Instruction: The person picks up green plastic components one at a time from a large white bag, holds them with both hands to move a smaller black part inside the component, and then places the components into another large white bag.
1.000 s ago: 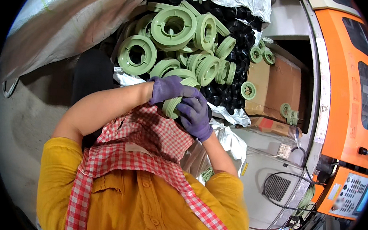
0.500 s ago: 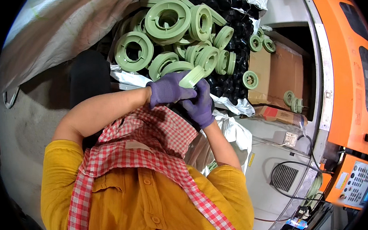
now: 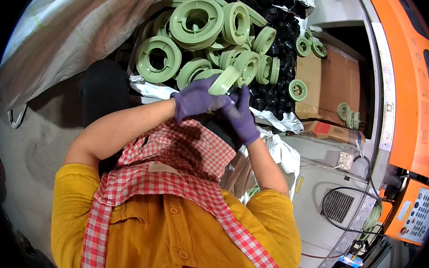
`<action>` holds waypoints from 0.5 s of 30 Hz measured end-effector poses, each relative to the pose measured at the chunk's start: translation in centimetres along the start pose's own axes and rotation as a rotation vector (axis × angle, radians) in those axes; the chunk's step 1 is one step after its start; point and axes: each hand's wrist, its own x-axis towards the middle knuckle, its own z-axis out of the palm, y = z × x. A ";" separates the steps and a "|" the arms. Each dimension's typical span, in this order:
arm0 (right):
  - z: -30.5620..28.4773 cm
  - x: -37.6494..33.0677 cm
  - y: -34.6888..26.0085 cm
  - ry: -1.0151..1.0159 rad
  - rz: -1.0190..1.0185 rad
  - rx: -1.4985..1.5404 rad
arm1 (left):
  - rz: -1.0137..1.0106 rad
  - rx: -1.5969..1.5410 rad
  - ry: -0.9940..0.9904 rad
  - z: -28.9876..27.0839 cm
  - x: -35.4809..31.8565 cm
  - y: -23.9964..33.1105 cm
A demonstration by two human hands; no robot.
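pale green plastic ring (image 3: pixel 223 80), that's the piece in play, held up edge-on between both hands just in front of the heap of matching parts. i'm looking down over a yellow shirt (image 3: pixel 169 229) and a red-and-white checked apron (image 3: pixel 173 166), forearms coming up from below. my left hand (image 3: pixel 196 99), in a purple glove, is curled closed around the lower part of the ring, fingers wrapped over it. my right hand (image 3: pixel 240 117), same purple glove, sits just beside and touching the left, fingers stretched up along the ring's right side; it presses against the ring, but i can't tell whether it truly grips it.

behind the hands, a pile of green rings (image 3: pixel 205 40) fills the view, some lying flat, some tipped on edge, resting on a bed of black plastic parts (image 3: pixel 275 20) inside a white plastic-lined sack (image 3: pixel 274 119). off to the right, a brown cardboard box (image 3: pixel 320 86) with a few small green rings (image 3: pixel 347 114) sitting on it. further right, an orange machine (image 3: pixel 413 97) with a control panel (image 3: pixel 420 215) low on its side, and a grey vent grille (image 3: pixel 338 206) with black cables looping near it. a big white woven bag (image 3: pixel 68 31) rises on the left.
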 end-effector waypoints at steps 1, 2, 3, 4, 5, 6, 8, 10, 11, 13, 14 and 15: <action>-0.1 0.0 -0.2 -0.014 -0.166 -0.320 | -0.007 0.041 0.011 0.1 -0.1 0.0; -0.2 0.2 -1.0 0.028 -0.336 -0.641 | -0.014 0.080 0.020 0.2 -0.2 0.2; -0.5 0.3 -1.0 -0.027 0.010 -0.228 | -0.016 0.051 0.013 0.3 -0.3 0.5; -0.8 0.4 -0.9 -0.079 0.350 0.191 | -0.019 0.022 0.005 0.3 -0.4 0.9; -0.9 0.5 -1.0 -0.129 0.682 0.617 | -0.021 -0.006 0.000 0.3 -0.4 1.1; -0.6 0.4 -1.7 -0.098 0.633 0.471 | -0.069 -0.037 -0.020 0.1 -0.3 1.0; -0.1 0.8 -1.3 0.093 -0.109 -0.404 | -0.021 0.053 0.022 0.2 -0.1 0.3; 0.0 0.4 -1.1 0.056 0.069 -0.205 | -0.001 0.081 0.027 0.2 -0.1 -0.1; 0.2 -0.1 -1.0 0.053 0.164 -0.108 | -0.006 0.069 0.010 0.0 -0.2 0.1; 0.0 0.5 -0.9 0.038 0.340 0.086 | 0.000 0.030 -0.010 -0.1 -0.3 -0.3; 0.2 0.1 -0.7 0.062 0.249 -0.003 | 0.014 0.003 -0.014 0.0 -0.3 -0.2; 0.2 0.1 -0.4 0.094 0.150 -0.096 | 0.028 -0.025 -0.018 0.1 -0.3 -0.2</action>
